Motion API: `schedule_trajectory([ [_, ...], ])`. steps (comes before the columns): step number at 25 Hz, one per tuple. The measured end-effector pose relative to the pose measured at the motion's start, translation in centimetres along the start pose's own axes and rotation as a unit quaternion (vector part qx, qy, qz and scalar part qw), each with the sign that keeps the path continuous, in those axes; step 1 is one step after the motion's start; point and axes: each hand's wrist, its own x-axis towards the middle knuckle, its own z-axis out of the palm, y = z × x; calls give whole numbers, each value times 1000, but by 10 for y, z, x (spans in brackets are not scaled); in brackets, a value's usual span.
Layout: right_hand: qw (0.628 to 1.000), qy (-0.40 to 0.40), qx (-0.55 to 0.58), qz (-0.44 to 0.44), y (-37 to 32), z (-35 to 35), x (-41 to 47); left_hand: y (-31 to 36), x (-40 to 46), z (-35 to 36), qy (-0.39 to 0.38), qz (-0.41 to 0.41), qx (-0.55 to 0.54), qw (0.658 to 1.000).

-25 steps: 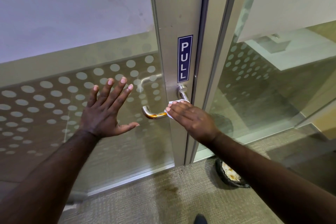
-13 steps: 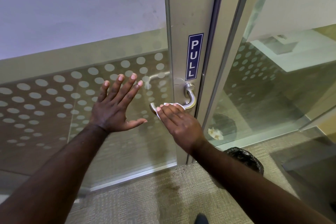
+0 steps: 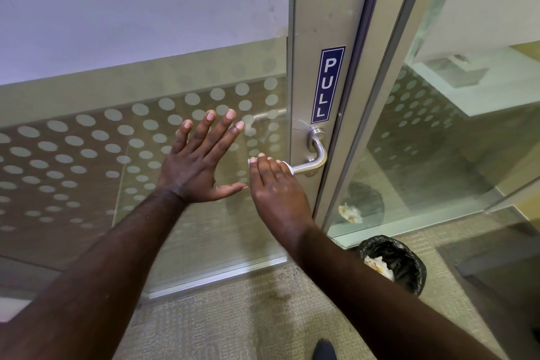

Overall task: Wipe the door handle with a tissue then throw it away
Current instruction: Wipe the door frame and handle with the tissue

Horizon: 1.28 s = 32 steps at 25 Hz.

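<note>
Fingers, right hand: the fingers of the right hand lie close together, curled over the free end of the door handle, and they press the tissue against it.
Fingers, left hand: the left hand is flat and wide spread, holding nothing; it seems to rest on the glass door, but I cannot tell if it really touches.
Tissue: only two small white edges show, one at the fingertips and one at the knuckle side; the rest is hidden under the hand.
Bin: a bin with a black liner stands on the carpet, low at the right, near the door frame. Some crumpled paper is inside already.
Handle: a metal lever; the bend and the round base are bare, the end part is covered.
Sign: a blue PULL sign is above the handle.
Done, in my judgement: the wiping is in progress; the tissue is on the handle.
Left: maybe the bend and base of the lever, then to carry the tissue to the bin and drop it.
</note>
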Motion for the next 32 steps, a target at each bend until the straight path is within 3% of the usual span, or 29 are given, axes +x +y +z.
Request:
schedule_trajectory([
  [7,985,-146,53,75,-12,-22,27,-2,0,-4,-13,14,-18,1000],
  [12,968,-191,113,117,-7,-42,53,-2,0,-7,-15,13,-23,1000],
  [17,965,-218,84,120,-11,-41,72,-2,1,-7,-3,14,-31,999],
  [23,976,-210,-17,61,-32,-27,61,-4,0,-9,-5,19,-53,998],
  [29,973,-171,-100,-118,-6,-23,36,-3,1,-11,-13,20,-46,999],
  [32,971,-152,-109,-149,5,-22,33,-4,1,-12,-22,25,-44,998],
])
